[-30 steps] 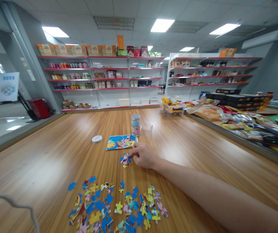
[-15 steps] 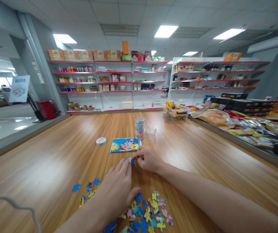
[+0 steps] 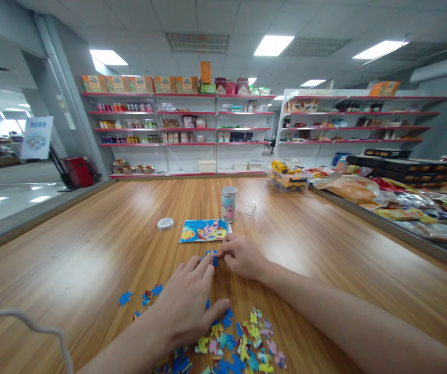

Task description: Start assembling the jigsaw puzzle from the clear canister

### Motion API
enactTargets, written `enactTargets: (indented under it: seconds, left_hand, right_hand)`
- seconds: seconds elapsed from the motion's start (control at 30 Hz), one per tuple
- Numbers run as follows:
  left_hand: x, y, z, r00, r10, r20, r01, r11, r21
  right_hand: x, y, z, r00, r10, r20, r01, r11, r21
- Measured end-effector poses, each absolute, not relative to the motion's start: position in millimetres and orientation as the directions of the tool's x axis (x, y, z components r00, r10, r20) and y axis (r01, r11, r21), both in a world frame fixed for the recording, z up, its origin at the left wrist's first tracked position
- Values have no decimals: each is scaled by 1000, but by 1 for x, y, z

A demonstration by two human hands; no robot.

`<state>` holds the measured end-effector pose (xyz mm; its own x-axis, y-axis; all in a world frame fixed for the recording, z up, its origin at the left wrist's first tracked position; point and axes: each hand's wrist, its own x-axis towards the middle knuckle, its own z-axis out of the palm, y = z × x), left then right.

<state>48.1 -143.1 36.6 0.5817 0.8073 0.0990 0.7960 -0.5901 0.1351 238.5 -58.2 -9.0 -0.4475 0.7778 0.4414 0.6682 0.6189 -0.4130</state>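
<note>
On the wooden table (image 3: 91, 244), my left hand (image 3: 186, 304) lies flat with fingers stretched out, its fingertips touching a small joined cluster of puzzle pieces (image 3: 211, 255). My right hand (image 3: 241, 255) is curled, pinching the same cluster from the right. A heap of loose coloured puzzle pieces (image 3: 242, 345) spreads in front of me, partly under my left hand. Beyond the hands lies a colourful reference picture card (image 3: 204, 230), with a small cartoon-printed tin (image 3: 228, 204) behind it and its round white lid (image 3: 165, 223) to the left.
A clear plastic piece (image 3: 247, 208) lies by the tin. A long counter of packaged goods (image 3: 395, 200) runs along the right, with a toy truck box (image 3: 289, 179) at its far end. Shelves (image 3: 176, 130) line the back wall. A white cable (image 3: 24, 324) crosses the lower left.
My left hand came in from below and now rests over the loose pieces, fingertips at the small cluster. My right hand stayed on the cluster. The view shifted slightly.
</note>
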Motion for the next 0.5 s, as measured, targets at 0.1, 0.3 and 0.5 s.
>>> enactTargets:
  seconds: [0.1,0.3,0.5]
  left_hand:
    - [45,-142,37,601,789,126,777,-614,141]
    - [42,-142,40,609,783,125,771,-621,139]
    - [39,-153,57,508,854,111,850,-518,92]
  right_hand:
    - [238,-61,-5,-487,750,447,681,647,-343]
    - [236,-62,-2,-503,740,446,676,658,-331]
    - [239,-62,9,-456,745,487,592,662,-459]
